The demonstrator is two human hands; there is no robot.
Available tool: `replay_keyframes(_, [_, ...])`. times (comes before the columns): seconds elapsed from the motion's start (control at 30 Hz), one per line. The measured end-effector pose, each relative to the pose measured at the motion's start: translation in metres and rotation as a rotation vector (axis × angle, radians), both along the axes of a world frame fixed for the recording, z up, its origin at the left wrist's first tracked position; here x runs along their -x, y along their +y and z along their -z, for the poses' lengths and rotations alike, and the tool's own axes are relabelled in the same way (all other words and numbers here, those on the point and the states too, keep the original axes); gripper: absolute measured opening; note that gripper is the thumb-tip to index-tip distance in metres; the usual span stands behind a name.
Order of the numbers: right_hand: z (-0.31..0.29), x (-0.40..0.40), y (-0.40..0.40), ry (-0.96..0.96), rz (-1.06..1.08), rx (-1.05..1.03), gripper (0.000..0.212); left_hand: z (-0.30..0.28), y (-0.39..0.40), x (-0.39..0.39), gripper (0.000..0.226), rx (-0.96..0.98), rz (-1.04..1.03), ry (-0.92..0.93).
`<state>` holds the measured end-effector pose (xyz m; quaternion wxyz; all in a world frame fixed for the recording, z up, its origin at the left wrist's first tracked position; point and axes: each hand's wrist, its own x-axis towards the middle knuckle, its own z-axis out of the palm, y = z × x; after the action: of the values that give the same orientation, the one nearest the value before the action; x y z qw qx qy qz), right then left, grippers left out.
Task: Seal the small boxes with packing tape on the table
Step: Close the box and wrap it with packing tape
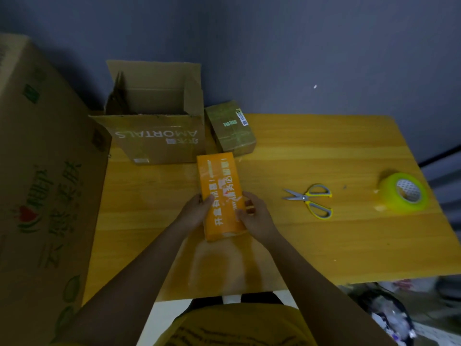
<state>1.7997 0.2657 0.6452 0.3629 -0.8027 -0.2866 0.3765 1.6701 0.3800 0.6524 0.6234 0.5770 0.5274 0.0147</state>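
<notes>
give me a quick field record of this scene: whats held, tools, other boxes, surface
held item: orange box, gripped at its near end by the left hand and right hand
tape: yellow-green tape roll, far right of the table, untouched
cutter: scissors, blades slightly open, lying between the orange box and the tape roll
other boxes: small brown box, already taped; open carton to its left, flaps up
left edge: large printed carton

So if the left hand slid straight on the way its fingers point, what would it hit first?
Nothing new: the left hand already grips the orange box, and its fingers point into that box's side, so the box itself blocks the way.
</notes>
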Motion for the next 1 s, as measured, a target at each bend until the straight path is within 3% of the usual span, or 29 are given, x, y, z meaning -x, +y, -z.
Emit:
replay_keyframes(0.1, [0.006, -0.018, -0.010, 0.014, 0.096, -0.035, 0.039, -0.003, -0.002, -0.013, 0.053, -0.436, 0.046, 0.155])
replay_keyframes(0.17, [0.008, -0.034, -0.022, 0.040, 0.169, -0.064, 0.031, -0.013, -0.007, -0.027, 0.062, -0.608, 0.097, 0.184])
replay_keyframes(0.27, [0.008, -0.062, -0.046, 0.057, 0.268, -0.100, 0.023, -0.022, -0.018, -0.055, 0.056, -0.767, 0.274, 0.205])
replay_keyframes(0.47, [0.002, -0.137, -0.116, 0.011, 0.484, -0.176, 0.018, -0.027, -0.064, -0.145, 0.043, -0.820, 0.512, 0.122])
replay_keyframes(0.63, [0.000, -0.224, -0.177, -0.142, 0.561, -0.169, 0.022, -0.022, -0.122, -0.244, 0.041, -0.836, 0.627, 0.020])
replay_keyframes(0.9, [0.022, -0.375, -0.242, -0.668, 0.202, 0.077, 0.036, 0.024, -0.202, -0.418, 0.052, -0.611, 0.785, 0.203])
replay_keyframes(1.0, [0.030, -0.416, -0.241, -0.649, 0.005, 0.280, 0.050, 0.044, -0.213, -0.461, 0.055, -0.561, 0.834, 0.255])
